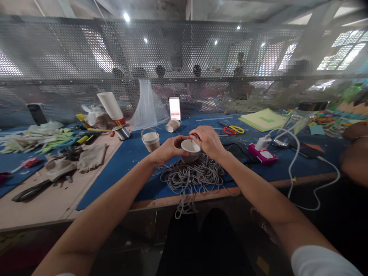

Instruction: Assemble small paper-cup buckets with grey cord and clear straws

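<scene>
A white paper cup [190, 146] is held upright above a heap of grey cord [198, 174]. My left hand [171, 148] grips the cup's left side, thumb and fingers around it near the rim. At the cup's right rim, my right hand [207, 141] pinches a length of grey cord with its fingers closed. Part of the cup's lower side is hidden by my fingers. To the left stands a small cord-wrapped cup with a handle [151, 141], like a little basket. Another wrapped cup [173, 125] lies on its side behind my hands.
Scissors with red and yellow handles [231, 130], a magenta power socket [262, 154] with a white cable, and a glass jar [296, 124] are on the right. Stacked paper cups [110, 109] and work gloves [91, 156] are on the left. A perforated metal screen [184, 57] stands behind.
</scene>
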Motion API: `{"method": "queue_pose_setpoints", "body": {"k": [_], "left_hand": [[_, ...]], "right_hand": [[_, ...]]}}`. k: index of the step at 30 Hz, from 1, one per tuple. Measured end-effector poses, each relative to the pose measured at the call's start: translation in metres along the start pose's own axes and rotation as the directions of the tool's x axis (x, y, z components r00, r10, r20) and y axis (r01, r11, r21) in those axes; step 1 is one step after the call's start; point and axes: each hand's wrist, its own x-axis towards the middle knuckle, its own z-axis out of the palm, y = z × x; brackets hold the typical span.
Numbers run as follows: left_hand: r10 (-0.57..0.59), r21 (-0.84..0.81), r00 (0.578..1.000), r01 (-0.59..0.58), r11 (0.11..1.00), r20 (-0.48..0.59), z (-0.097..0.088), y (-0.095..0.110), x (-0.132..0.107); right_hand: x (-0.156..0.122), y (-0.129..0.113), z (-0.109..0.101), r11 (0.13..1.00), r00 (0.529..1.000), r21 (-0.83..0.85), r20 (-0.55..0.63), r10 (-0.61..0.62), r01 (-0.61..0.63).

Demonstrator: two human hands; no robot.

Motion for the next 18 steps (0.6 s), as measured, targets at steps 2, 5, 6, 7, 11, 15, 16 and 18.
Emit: {"method": "queue_pose_setpoints", "body": {"k": [2, 5, 6, 7, 11, 15, 16, 18], "left_hand": [[0.0, -0.005, 1.0, 0.0, 1.0, 0.002, 0.0, -0.0003, 0.0001], [-0.001, -0.003, 1.0, 0.001, 1.0, 0.003, 0.0001, 0.0002, 0.0001], [-0.002, -0.002, 1.0, 0.002, 1.0, 0.004, 0.0003, 0.0006, 0.0], [-0.003, -0.002, 1.0, 0.003, 1.0, 0.005, 0.0004, 0.001, -0.0001], [-0.004, -0.006, 1.0, 0.004, 1.0, 0.006, 0.001, 0.0019, -0.0007], [-0.011, -0.005, 1.0, 0.011, 1.0, 0.007, 0.0007, 0.0011, -0.0009], [-0.012, -0.004, 1.0, 0.012, 1.0, 0.008, 0.0006, 0.0009, -0.0009], [-0.011, -0.003, 1.0, 0.011, 1.0, 0.008, 0.0004, 0.0011, -0.0007]], "right_hand": [[0.0, -0.0001, 0.0, 1.0, 1.0, -0.003, -0.002, -0.002, 0.002], [-0.0007, 0.0006, 0.0008, 1.0, 1.0, 0.002, -0.004, -0.004, 0.004], [-0.0009, 0.001, 0.0011, 1.0, 1.0, 0.005, -0.003, -0.003, 0.003], [-0.0011, 0.0014, 0.0014, 1.0, 1.0, 0.01, -0.001, -0.003, 0.003], [-0.0013, 0.0022, 0.0019, 1.0, 1.0, 0.013, -0.005, -0.003, 0.003], [-0.0012, 0.0016, 0.0014, 1.0, 1.0, 0.01, 0.003, 0.002, -0.003], [-0.0012, 0.0014, 0.0013, 1.0, 1.0, 0.012, 0.004, 0.001, -0.001], [-0.0011, 0.001, 0.0011, 1.0, 1.0, 0.015, 0.006, -0.002, 0.002]]}}
